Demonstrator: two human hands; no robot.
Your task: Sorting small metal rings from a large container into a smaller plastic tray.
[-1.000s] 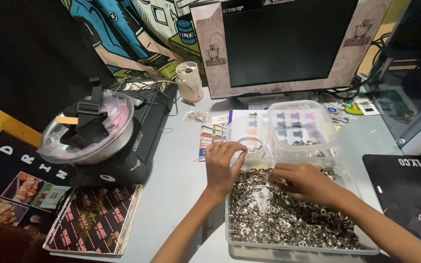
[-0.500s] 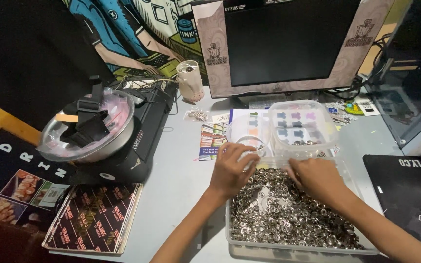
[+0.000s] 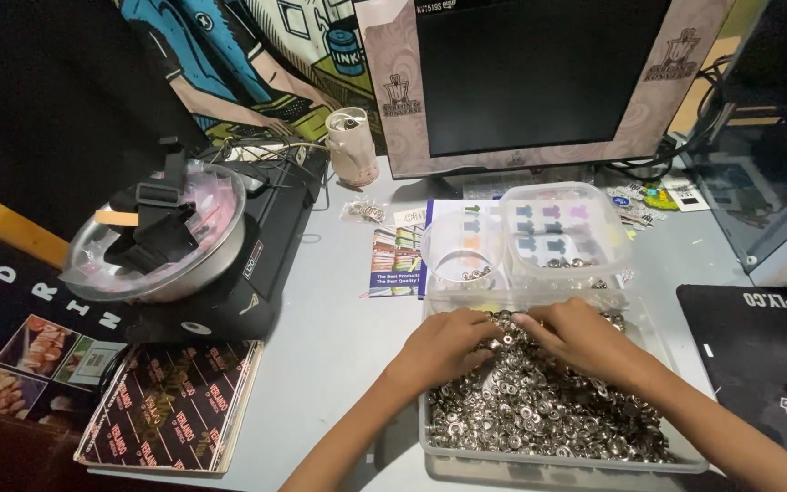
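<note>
Nearest to us, a clear plastic tray (image 3: 434, 437) sits on the grey table (image 3: 339, 337), filled with a heap of small silver metal rings (image 3: 548, 415). Both our hands lie on the far end of that heap, close together with fingertips almost meeting. Our left hand (image 3: 444, 342) rests palm down on the rings, its fingers curled in loosely and buried among them; we cannot tell whether it pinches any single ring. Our right hand (image 3: 580, 333) lies just beside it, also palm down, fingers bent toward the left hand and touching the rings; what it grips, if anything, is hidden under the fingers.

To the left of the tray lies a dark patterned booklet (image 3: 175, 401) at the table's near edge. Just beyond the tray stands a small round clear cup (image 3: 462, 251) with a few rings in its bottom, and beside it a clear square container (image 3: 562, 232) holding a few more. Both rest on a colourful printed sheet (image 3: 398, 255). Further left, a black machine (image 3: 257, 246) carries a shiny metal bowl (image 3: 161, 241). At the far edge stand a pale mug (image 3: 351, 146) and a dark monitor (image 3: 539, 73).
</note>
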